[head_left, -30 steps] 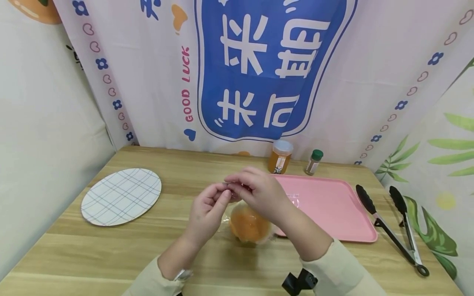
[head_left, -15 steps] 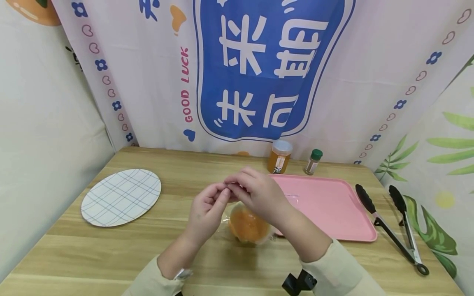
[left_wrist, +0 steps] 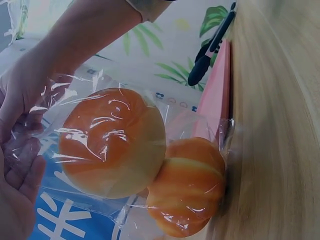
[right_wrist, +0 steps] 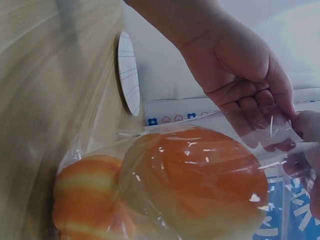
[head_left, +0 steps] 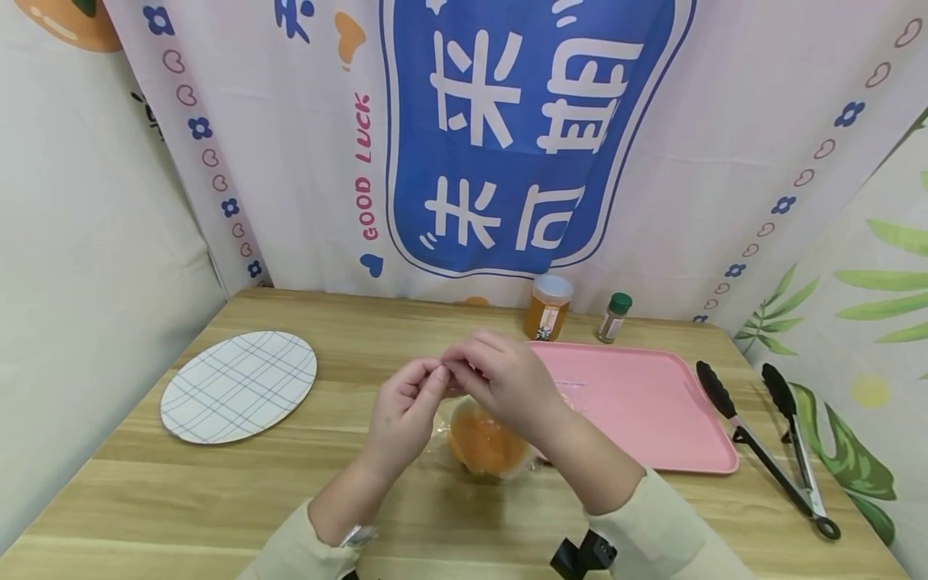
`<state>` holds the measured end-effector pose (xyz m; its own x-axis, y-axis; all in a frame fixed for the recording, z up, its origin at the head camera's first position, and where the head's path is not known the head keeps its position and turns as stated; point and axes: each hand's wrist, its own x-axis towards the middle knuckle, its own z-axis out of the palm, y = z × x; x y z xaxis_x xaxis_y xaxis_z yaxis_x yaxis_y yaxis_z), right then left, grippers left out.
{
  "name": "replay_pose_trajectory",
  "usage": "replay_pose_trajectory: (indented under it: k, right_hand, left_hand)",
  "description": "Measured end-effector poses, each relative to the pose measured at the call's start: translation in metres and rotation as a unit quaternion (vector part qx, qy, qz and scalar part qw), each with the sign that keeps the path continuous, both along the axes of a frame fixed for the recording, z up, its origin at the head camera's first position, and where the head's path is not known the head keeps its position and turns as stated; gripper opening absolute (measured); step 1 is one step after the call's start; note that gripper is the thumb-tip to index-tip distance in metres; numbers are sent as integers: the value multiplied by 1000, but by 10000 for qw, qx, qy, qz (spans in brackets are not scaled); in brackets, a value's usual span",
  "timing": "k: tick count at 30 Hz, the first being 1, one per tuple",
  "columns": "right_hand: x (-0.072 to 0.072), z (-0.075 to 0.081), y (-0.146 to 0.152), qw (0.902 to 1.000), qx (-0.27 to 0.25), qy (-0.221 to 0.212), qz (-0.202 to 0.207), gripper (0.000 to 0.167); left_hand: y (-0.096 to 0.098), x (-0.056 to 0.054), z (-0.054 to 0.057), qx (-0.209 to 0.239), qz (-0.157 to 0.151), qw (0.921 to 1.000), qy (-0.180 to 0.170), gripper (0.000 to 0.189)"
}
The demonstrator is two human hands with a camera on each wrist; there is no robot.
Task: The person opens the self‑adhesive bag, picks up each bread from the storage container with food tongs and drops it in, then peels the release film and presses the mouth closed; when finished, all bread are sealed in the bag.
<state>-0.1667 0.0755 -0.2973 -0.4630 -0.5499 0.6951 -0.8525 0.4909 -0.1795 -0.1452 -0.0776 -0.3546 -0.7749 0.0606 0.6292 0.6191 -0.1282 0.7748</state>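
A clear plastic bag [right_wrist: 272, 127] holds two breads: a smooth round bun [left_wrist: 112, 142] on top and a ridged bread roll [left_wrist: 187, 187] below, low over the wooden table. In the head view the bun shows as an orange round beneath my hands. My left hand [head_left: 406, 411] pinches the bag's gathered top between thumb and fingers. Meeting it fingertip to fingertip, my right hand [head_left: 511, 383] pinches the same top edge. Both wrist views show the film stretching from the fingers down around the breads.
A checked oval plate [head_left: 239, 388] lies at left. At right is a pink tray [head_left: 652, 411] bearing some clear plastic, with black-tipped tongs [head_left: 772, 463] beside it. A jar of amber contents [head_left: 547, 310] and a green-capped shaker [head_left: 615, 317] stand behind the tray.
Both hands stay nearly in place over the bag. Their fingertips shift only slightly against each other at its top, and the breads hardly move.
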Motion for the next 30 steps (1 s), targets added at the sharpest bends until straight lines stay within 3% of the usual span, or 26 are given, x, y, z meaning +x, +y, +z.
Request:
replay_pose_trajectory:
  k: [8, 14, 30]
  right_hand:
    - [-1, -5, 4, 9985, -216, -410, -294, 7]
    - [-3, -6, 14, 9977, -209, -66, -648, 8]
    - [-6, -13, 51, 9934, -440, 377, -992, 9]
  left_hand:
    - [2, -1, 2, 239, 1, 9968, -758, 24]
    - [3, -1, 5, 413, 159, 9908, -1282, 22]
    - [4, -2, 9, 773, 259, 9755, -2041, 23]
